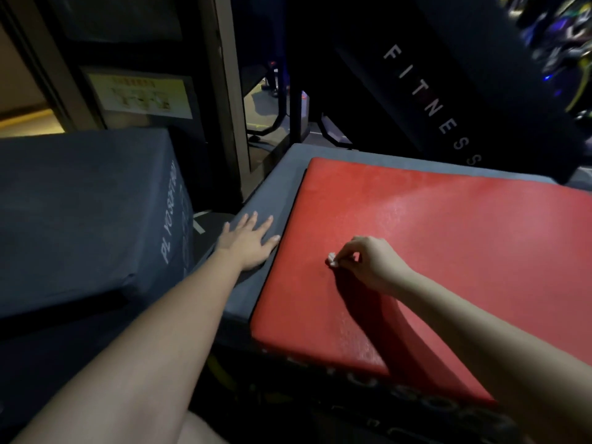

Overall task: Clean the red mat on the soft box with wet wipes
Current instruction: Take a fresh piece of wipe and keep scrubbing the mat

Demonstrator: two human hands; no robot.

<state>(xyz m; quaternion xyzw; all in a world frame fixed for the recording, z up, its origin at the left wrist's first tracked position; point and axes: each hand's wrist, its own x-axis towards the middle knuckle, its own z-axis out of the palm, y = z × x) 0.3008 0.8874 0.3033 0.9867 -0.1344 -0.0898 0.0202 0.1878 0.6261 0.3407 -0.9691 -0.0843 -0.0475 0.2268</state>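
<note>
Right hand (368,261): grip pinched on a small white wet wipe (332,259), wadded between thumb and fingertips. The wipe sits at the tip of the grip and touches the red mat (448,238) in its left-centre area, near the mat's left edge. The hand's shadow falls on the mat toward the near edge. The mat lies flat on top of the grey soft box (278,187), with a grey margin showing at left and far sides.

Left hand (248,243): fingers spread, palm flat on that left margin, just beside the mat.

Left of it, apart: a second dark soft box (80,213) with white lettering. Farther back: a yellow label (141,96) and a black panel marked FITNESS (448,100).
</note>
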